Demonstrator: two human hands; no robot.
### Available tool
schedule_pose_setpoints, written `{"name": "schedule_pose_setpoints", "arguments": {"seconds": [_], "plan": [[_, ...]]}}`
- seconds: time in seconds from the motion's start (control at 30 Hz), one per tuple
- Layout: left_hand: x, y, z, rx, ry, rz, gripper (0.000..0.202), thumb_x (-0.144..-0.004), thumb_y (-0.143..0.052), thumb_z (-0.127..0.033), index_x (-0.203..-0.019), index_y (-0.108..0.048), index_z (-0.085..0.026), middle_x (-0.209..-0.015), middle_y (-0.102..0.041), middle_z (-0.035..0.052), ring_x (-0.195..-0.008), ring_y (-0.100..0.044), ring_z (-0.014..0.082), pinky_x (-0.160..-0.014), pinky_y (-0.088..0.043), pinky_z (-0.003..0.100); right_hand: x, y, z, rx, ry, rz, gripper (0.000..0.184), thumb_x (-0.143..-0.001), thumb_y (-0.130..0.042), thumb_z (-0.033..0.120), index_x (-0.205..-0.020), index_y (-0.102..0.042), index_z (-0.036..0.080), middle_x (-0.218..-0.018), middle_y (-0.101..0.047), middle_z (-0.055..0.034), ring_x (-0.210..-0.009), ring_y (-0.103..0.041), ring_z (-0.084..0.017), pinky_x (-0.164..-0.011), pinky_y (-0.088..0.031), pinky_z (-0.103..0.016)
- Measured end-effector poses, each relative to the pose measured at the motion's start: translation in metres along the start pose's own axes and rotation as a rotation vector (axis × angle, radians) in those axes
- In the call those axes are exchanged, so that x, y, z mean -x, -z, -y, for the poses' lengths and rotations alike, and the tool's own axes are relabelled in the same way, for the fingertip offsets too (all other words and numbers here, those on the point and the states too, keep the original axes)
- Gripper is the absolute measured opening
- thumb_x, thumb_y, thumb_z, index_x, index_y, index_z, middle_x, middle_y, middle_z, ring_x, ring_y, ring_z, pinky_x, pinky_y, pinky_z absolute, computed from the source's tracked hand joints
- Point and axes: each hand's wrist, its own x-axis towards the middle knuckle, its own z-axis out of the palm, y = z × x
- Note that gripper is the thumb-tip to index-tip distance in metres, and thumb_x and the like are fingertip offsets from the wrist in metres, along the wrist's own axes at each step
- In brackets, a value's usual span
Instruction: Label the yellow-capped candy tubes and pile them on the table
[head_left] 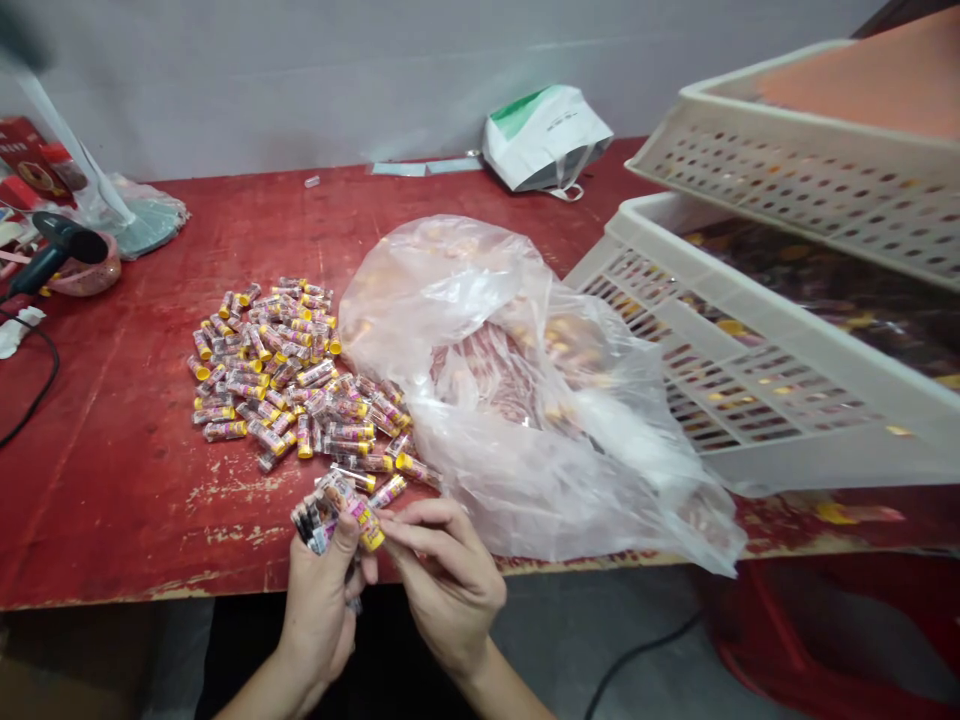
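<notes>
I had my left grip (pixel 319 610) clamped on a bunch of yellow-capped wrapped tubes (pixel 337 510) at the counter's (pixel 112 500) near edge, my right grip (pixel 442 590) apparently pinching it, and a loose heap (pixel 262 375) left beside the clear plastic bag (pixel 510 390).

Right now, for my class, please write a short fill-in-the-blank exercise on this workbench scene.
1. The left hand and right hand hold tubes with ____ caps.
2. A heap of more tubes lies on the ____ table.
3. The clear bag lies to the ____ of that heap in this view.
4. The two crates have walls pierced with ____.

Missing words: yellow, red, right, holes.
</notes>
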Motion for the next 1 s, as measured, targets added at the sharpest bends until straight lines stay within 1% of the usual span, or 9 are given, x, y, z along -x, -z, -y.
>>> {"name": "schedule_pose_setpoints", "arguments": {"seconds": [0.3,0.4,0.47,0.6,0.67,0.73,0.83,0.9,1.0], "plan": [[-0.012,-0.006,-0.004,0.053,-0.007,-0.008,0.048,-0.064,-0.079,-0.053,-0.081,-0.057,-0.014,-0.063,-0.056,-0.0021,-0.044,-0.041,0.0015,-0.036,-0.02,0.011,-0.01,-0.01,-0.009,-0.001,-0.004,-0.047,0.037,-0.079,-0.067,-0.003,-0.097,-0.075,0.028,-0.088,-0.062,-0.0015,-0.078,-0.065,-0.014,-0.066,-0.055,-0.027],[-0.02,-0.001,-0.009,0.088,-0.018,-0.035,0.041,-0.072,-0.074,-0.051,-0.084,-0.061,-0.014,-0.064,-0.059,-0.0003,-0.045,-0.042,0.0024,-0.036,-0.022,0.011,-0.025,-0.016,-0.014,0.07,0.006,-0.099,0.031,-0.082,-0.066,0.002,-0.098,-0.074,0.028,-0.089,-0.062,-0.0022,-0.081,-0.064,-0.015,-0.071,-0.055,-0.029],[-0.027,0.006,-0.013,0.125,-0.023,-0.109,0.034,-0.074,-0.075,-0.042,-0.092,-0.066,-0.015,-0.079,-0.067,0.0044,-0.054,-0.051,0.0054,-0.038,-0.031,0.012,-0.046,-0.011,-0.023,0.136,0.005,-0.016,0.029,-0.086,-0.064,0.009,-0.107,-0.071,0.027,-0.098,-0.064,-0.0045,-0.09,-0.064,-0.018,-0.078,-0.055,-0.031],[-0.042,0.021,-0.019,0.126,-0.063,-0.286,0.034,-0.067,-0.08,-0.017,-0.1,-0.07,-0.017,-0.098,-0.072,0.006,-0.071,-0.063,0.0098,-0.052,-0.048,0.014,-0.112,0.042,-0.055,0.515,-0.141,0.15,0.031,-0.094,-0.05,0.018,-0.124,-0.059,0.019,-0.116,-0.064,-0.0107,-0.104,-0.062,-0.02,-0.084,-0.053,-0.032],[-0.045,0.025,-0.017,0.117,-0.07,-0.299,0.035,-0.067,-0.079,-0.014,-0.1,-0.07,-0.017,-0.098,-0.073,0.0058,-0.073,-0.065,0.0106,-0.056,-0.051,0.015,-0.143,0.08,-0.074,0.837,-0.301,0.24,0.029,-0.094,-0.043,0.013,-0.116,-0.062,0.015,-0.112,-0.067,-0.0129,-0.104,-0.063,-0.021,-0.086,-0.05,-0.032],[-0.044,0.026,-0.013,0.114,-0.053,-0.282,0.038,-0.067,-0.08,-0.014,-0.103,-0.07,-0.018,-0.097,-0.074,0.0061,-0.076,-0.068,0.0129,-0.058,-0.053,0.016,-0.163,0.113,-0.091,0.968,-0.404,0.329,0.023,-0.089,-0.048,0.008,-0.098,-0.069,0.013,-0.098,-0.071,-0.0148,-0.098,-0.065,-0.024,-0.083,-0.047,-0.033],[-0.041,0.024,-0.004,0.098,-0.019,-0.244,0.043,-0.066,-0.082,-0.019,-0.108,-0.068,-0.019,-0.097,-0.075,0.0071,-0.081,-0.071,0.0173,-0.059,-0.055,0.018,-0.162,0.141,-0.106,1.0,-0.474,0.413,0.012,-0.08,-0.06,0.008,-0.076,-0.069,0.014,-0.079,-0.07,-0.0124,-0.085,-0.066,-0.024,-0.077,-0.046,-0.031],[-0.039,0.023,0.001,0.086,0.002,-0.227,0.041,-0.068,-0.082,-0.022,-0.107,-0.068,-0.018,-0.096,-0.075,0.008,-0.082,-0.072,0.0188,-0.06,-0.056,0.02,-0.144,0.146,-0.11,0.995,-0.48,0.431,0.005,-0.076,-0.065,0.011,-0.076,-0.068,0.015,-0.081,-0.069,-0.0104,-0.081,-0.065,-0.022,-0.076,-0.045,-0.029],[-0.039,0.02,0.006,0.057,0.043,-0.231,0.032,-0.07,-0.08,-0.023,-0.099,-0.068,-0.015,-0.088,-0.075,0.0084,-0.077,-0.072,0.019,-0.058,-0.057,0.021,-0.121,0.146,-0.113,0.956,-0.46,0.387,0.012,-0.07,-0.07,0.01,-0.081,-0.068,0.014,-0.089,-0.067,-0.0103,-0.077,-0.063,-0.02,-0.076,-0.046,-0.03]]}}
